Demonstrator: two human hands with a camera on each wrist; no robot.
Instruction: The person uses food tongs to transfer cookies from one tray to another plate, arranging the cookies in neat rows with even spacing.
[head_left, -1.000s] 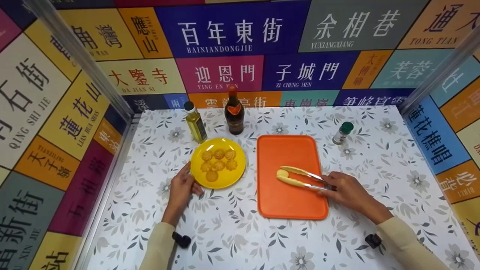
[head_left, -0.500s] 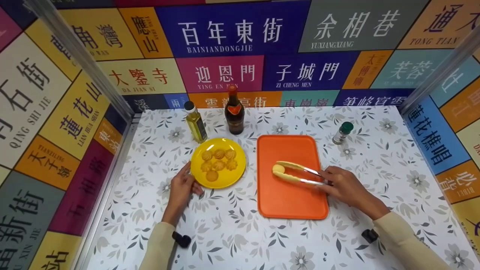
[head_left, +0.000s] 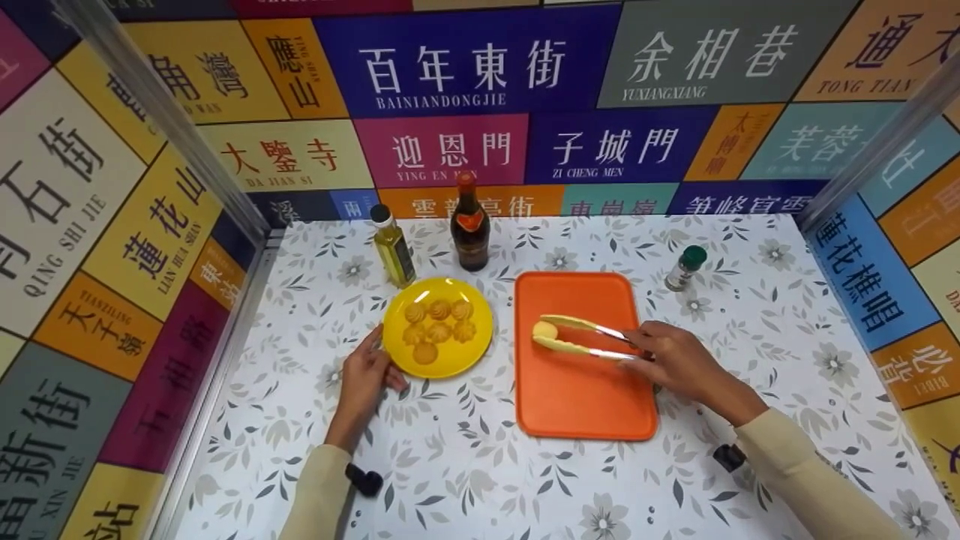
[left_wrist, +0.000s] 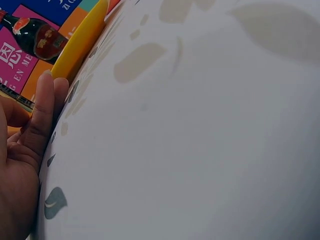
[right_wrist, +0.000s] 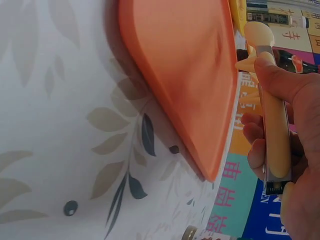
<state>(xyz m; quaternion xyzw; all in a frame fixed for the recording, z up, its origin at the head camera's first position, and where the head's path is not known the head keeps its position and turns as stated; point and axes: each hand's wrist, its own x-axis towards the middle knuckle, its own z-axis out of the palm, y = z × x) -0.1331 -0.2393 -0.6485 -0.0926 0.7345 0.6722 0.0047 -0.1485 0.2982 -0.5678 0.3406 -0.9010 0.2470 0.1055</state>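
Note:
My right hand (head_left: 681, 365) grips kitchen tongs (head_left: 592, 352) with cream tips and metal arms. Between the tips sits a small round pale cookie (head_left: 545, 330), over the upper left part of an orange tray (head_left: 577, 405). In the right wrist view, thumb and fingers wrap the tongs (right_wrist: 276, 130), seen from the handle end. To the left, my left hand (head_left: 366, 373) rests on the table with its fingers touching the rim of a yellow plate (head_left: 474, 345). Several piped cookies (head_left: 439, 331) lie on that plate. The left wrist view shows the fingers (left_wrist: 44, 100) by the plate's edge.
Behind the plate stand an oil bottle (head_left: 395, 251) and a dark bottle (head_left: 470, 232) with a red cap. A small green-capped jar (head_left: 685, 268) is beyond the tray's right side. Sign-covered panels (head_left: 465, 67) wall in the flowered table (head_left: 465, 465).
My right hand has moved left and slightly away from me, carrying the tongs and cookie across the tray. The left hand has stayed at the plate's rim.

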